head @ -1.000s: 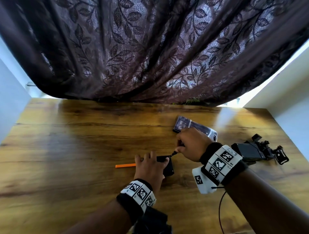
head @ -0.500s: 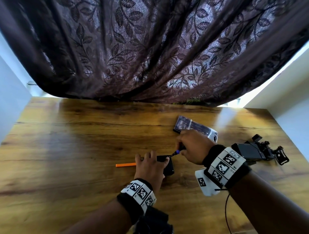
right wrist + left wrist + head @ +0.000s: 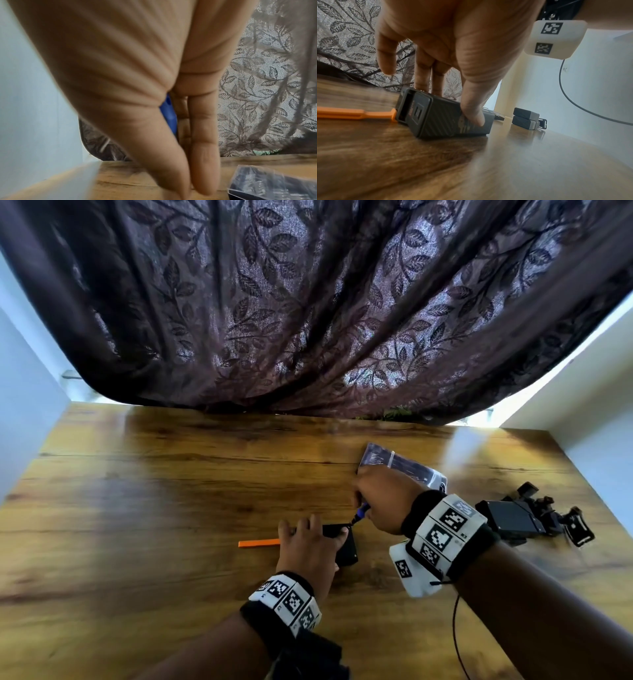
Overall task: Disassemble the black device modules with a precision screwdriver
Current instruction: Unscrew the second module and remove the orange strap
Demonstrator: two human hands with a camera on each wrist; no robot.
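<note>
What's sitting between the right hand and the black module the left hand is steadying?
In the head view, only the blue-handled screwdriver bridges that gap: the right hand holds it and its tip angles down to the black module's far end. The left hand holds the module.

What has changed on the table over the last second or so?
Very little. The right hand keeps the blue screwdriver on the black module's corner, barely shifting. The left hand still holds the module down; the orange tool and the other parts stayed put.
</note>
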